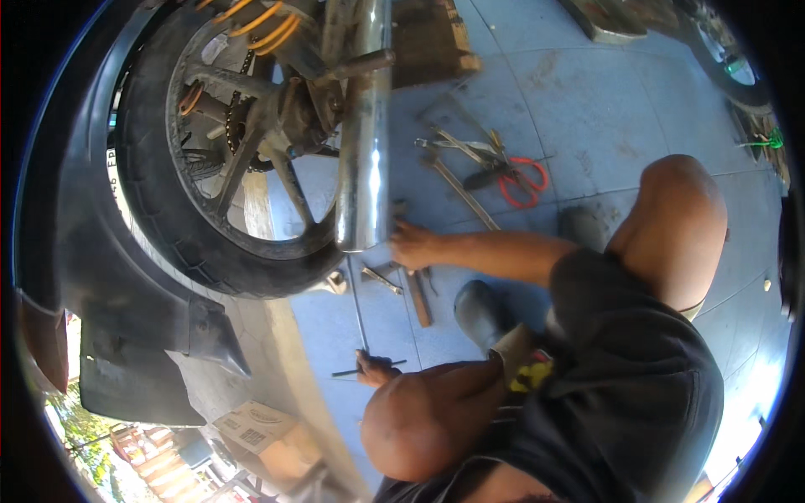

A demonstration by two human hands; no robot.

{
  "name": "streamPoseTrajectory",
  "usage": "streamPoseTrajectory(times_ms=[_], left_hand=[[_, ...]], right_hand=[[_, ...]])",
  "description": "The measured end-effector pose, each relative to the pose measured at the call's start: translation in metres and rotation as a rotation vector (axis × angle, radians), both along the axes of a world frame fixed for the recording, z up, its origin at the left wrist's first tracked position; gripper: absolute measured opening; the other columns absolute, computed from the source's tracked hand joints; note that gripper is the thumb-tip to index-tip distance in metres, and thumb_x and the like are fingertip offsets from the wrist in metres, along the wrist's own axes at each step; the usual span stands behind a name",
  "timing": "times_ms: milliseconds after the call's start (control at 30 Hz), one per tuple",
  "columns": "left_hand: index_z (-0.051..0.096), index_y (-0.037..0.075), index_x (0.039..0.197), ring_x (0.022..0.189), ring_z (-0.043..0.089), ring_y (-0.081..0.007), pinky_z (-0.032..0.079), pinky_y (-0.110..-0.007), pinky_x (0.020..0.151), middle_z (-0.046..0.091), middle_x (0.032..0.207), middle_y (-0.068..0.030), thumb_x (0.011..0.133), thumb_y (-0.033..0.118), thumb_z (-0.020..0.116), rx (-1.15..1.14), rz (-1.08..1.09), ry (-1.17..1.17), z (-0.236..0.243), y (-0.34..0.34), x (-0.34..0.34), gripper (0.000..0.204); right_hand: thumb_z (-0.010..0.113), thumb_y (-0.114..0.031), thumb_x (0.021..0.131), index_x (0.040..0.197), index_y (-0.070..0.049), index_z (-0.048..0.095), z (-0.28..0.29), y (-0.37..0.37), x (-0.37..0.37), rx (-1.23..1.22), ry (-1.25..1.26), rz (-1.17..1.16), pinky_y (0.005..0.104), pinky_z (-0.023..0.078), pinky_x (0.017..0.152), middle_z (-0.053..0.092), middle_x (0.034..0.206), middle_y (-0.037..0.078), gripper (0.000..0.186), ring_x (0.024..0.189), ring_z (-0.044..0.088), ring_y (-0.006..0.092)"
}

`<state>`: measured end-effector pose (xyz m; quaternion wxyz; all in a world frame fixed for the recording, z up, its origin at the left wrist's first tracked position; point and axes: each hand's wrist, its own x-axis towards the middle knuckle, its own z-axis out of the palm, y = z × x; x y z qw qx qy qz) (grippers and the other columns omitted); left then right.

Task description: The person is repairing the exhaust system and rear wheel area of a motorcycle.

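Note:
A motorcycle wheel with a black tyre fills the upper left, behind an upright chrome tube. My left hand grips the crossbar of a long T-handle wrench, whose shaft runs up beside the tyre. My right hand is curled at the lower end of the tube; its fingertips and what they hold are partly hidden. A wooden-handled hammer and a small spanner lie just below it on the blue tiles. Further back lie long wrenches and red-handled scissors.
My bent knees frame the hands from below and right. A black body panel stands at left, above a cardboard box. A wooden block is behind the tube, a metal tray at the back, another wheel at upper right.

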<state>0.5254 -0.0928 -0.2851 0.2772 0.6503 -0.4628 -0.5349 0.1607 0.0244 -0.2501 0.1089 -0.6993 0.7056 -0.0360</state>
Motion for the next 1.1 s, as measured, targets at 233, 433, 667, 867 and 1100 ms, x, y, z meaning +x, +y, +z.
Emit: streamPoseTrajectory(times_ms=[233, 433, 667, 867, 1100], left_hand=[[0.058, 0.003, 0.075, 0.039, 0.029, -0.0095, 0.024, -0.028, 0.037, 0.033, 0.048, 0.0018, 0.085, 0.025, 0.068, 0.201, 0.119, 0.174, 0.132, 0.056, -0.033, 0.027], [0.056, 0.005, 0.076, 0.038, 0.027, -0.0078, 0.024, -0.026, 0.037, 0.031, 0.047, 0.0037, 0.084, 0.019, 0.069, 0.210, 0.124, 0.441, 0.139, 0.082, -0.071, 0.021], [0.059, 0.001, 0.081, 0.041, 0.033, -0.0102, 0.029, -0.028, 0.039, 0.037, 0.051, 0.0011, 0.087, 0.017, 0.062, 0.155, -0.006, 0.530, 0.112, 0.085, -0.134, 0.017], [0.056, 0.006, 0.081, 0.041, 0.031, -0.0080, 0.030, -0.026, 0.042, 0.035, 0.053, 0.0044, 0.089, 0.020, 0.066, 0.054, -0.093, 0.730, 0.085, 0.060, -0.173, 0.019], [0.054, 0.006, 0.080, 0.041, 0.031, -0.0089, 0.030, -0.027, 0.044, 0.035, 0.051, 0.0038, 0.088, 0.024, 0.069, 0.054, -0.132, 0.754, 0.082, 0.047, -0.218, 0.025]], right_hand=[[0.072, -0.028, 0.069, 0.095, -0.013, 0.072, 0.016, 0.004, -0.047, -0.012, -0.101, -0.347, 0.0511, 0.035, 0.094, 0.068, 0.102, 0.005, 0.030, 0.110, 0.054, 0.0249], [0.063, -0.019, 0.075, 0.095, -0.013, 0.071, 0.047, 0.014, -0.065, 0.108, -0.064, -0.528, 0.0515, 0.036, 0.093, 0.068, 0.107, 0.007, 0.023, 0.109, 0.056, 0.0268], [0.061, -0.032, 0.084, 0.110, -0.006, 0.066, 0.048, 0.017, -0.021, -0.150, -0.660, -0.375, 0.0440, 0.042, 0.095, 0.067, 0.110, 0.013, 0.037, 0.110, 0.058, 0.0329], [0.048, -0.028, 0.094, 0.137, -0.015, 0.049, 0.083, -0.013, 0.001, 0.002, -1.084, -0.628, 0.0435, 0.046, 0.095, 0.053, 0.132, 0.021, 0.044, 0.116, 0.056, 0.0366], [0.038, -0.020, 0.102, 0.147, -0.016, 0.032, 0.050, -0.032, -0.032, -0.489, -0.263, -0.227, 0.0338, 0.043, 0.102, 0.046, 0.139, 0.016, 0.045, 0.107, 0.059, 0.0277]])
